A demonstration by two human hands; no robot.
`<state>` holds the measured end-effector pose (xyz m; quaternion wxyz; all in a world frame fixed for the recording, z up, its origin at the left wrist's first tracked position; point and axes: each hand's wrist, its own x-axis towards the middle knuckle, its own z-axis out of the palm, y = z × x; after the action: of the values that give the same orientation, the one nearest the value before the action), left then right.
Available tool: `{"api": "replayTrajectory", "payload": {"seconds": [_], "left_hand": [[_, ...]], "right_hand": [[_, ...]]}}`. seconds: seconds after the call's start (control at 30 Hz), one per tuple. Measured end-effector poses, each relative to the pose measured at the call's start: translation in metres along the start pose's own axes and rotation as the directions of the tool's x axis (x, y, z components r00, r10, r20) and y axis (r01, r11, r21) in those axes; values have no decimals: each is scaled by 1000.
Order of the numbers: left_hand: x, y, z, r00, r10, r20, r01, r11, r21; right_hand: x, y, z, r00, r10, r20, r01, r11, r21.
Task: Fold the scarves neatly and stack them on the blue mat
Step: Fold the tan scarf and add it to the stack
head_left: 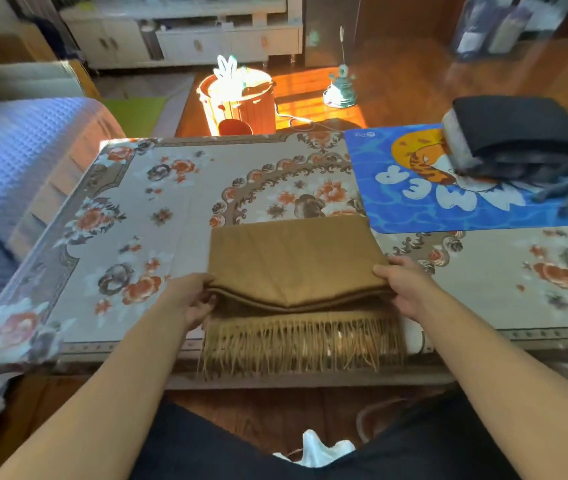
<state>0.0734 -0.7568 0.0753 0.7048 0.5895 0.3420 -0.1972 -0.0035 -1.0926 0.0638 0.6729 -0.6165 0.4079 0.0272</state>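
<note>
so we've got the brown scarf (296,261) folded at the bench (137,209) edge, fringe hanging off, both hands, left (194,299) and right (405,285), gripping its side edges, probably to carry it flat to the stack (514,133) on the mat (414,199)

Both hands, L (195,299) & R (405,285), grip folded brown scarf (293,261).

brown scarf (293,261): matt woven cloth, stringy fringe nearest the fingers
counter (144,202): smooth flower-printed covering
blue mat (414,209): smooth printed surface
black scarf (518,129): matt dark cloth
floor (414,74): glossy wood
</note>
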Motion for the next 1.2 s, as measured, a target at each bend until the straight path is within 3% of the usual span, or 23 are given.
{"api": "replayTrajectory", "payload": {"seconds": [0.17,0.33,0.37,0.47,0.6,0.67,0.73,0.8,1.1,1.2], "left_hand": [[-15,16,-4,949,289,-127,-257,941,218],[-20,-17,-12,950,308,-61,-236,828,509],[-21,-24,-12,944,326,-55,-226,756,614],[-20,-40,-10,875,483,-19,-199,396,897],[-18,-36,28,690,667,281,-440,79,895],[2,-31,52,640,618,458,-493,-127,861],[25,-31,67,649,507,567,-490,-292,821],[43,-42,73,665,419,618,-481,-392,784],[59,-59,71,660,429,617,-442,-442,781],[59,-59,71,655,435,618,-447,-436,781]], "right_hand": [[-10,-15,-3,979,-172,-112,161,981,-105],[-14,23,-11,985,-146,-91,107,936,-334],[-14,29,-13,986,-129,-101,83,924,-372],[-13,26,-15,961,-220,-171,125,889,-441],[16,-9,-1,964,-215,-155,114,865,-489],[36,-30,8,987,-70,-143,-2,893,-449],[56,-45,13,991,43,-126,-91,910,-404],[72,-55,16,994,61,-94,-93,912,-398],[128,-78,35,991,123,-53,-131,972,-196],[135,-74,34,992,8,-126,-45,956,-290]]}}
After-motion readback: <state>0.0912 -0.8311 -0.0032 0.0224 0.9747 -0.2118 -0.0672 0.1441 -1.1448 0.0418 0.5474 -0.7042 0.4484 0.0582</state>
